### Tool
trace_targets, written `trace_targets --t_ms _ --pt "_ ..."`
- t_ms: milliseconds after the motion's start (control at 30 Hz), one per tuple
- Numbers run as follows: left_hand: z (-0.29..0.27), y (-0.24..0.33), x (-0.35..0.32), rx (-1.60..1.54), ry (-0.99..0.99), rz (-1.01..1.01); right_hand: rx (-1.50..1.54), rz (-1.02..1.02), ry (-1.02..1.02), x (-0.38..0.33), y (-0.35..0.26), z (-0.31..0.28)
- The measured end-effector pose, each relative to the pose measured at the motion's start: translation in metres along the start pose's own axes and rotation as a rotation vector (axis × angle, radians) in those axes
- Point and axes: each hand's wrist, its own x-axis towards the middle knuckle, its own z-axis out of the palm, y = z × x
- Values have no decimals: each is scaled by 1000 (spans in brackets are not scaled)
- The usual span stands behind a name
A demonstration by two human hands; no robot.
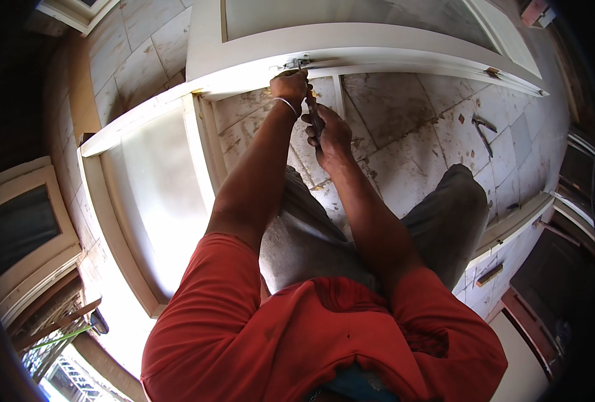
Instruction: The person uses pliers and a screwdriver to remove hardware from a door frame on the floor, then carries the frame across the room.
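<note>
Pale tiled floor [405, 114], stained and scuffed, with cream-painted door frames lying flat on it; you crouch over them, grey trousers and red shirt filling the lower view. A glazed frame [351, 40] runs across the top, and a second frame [143, 194] extends down the left side. A small metal fitting [292, 64], probably a hinge or latch, sits on the near edge of the top frame. Your left hand [289, 86] is closed just below that fitting, fingers curled at the upper end of a slim tool [313, 110]; whether it grips the tool tip or a small part there cannot be told. Your right hand [329, 137] is wrapped around the tool's lower end. The tool's long axis runs from the right hand up and slightly left toward the fitting, so the fitting lies directly beyond the tool's far end, away from your body. The left hand is the nearer of the two to the fitting, almost touching it; the right hand trails behind along the same line. A hammer [482, 130] lies on the tiles well off to the right, out of reach of both hands.
</note>
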Motion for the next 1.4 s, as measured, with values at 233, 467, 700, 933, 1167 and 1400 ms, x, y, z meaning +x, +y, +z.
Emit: trace_targets --t_ms 233,467,700,933,1167,1400 --pt "0 -5 5 -9 9 60 -175 -127 63 7 4 0" --pt "-2 -2 -1 122 112 159 372 177 -138 7 -1 -1" --pt "-3 -4 7 133 67 121 -30 -100 78 18 21 -5" --pt "-1 -7 5 166 124 200 76 -118 45 19 18 -3" --pt "6 -7 14 313 173 202 51 -76 107 5 3 12" --pt "-1 -1 3 444 105 147 -22 42 138 9 -2 -4"
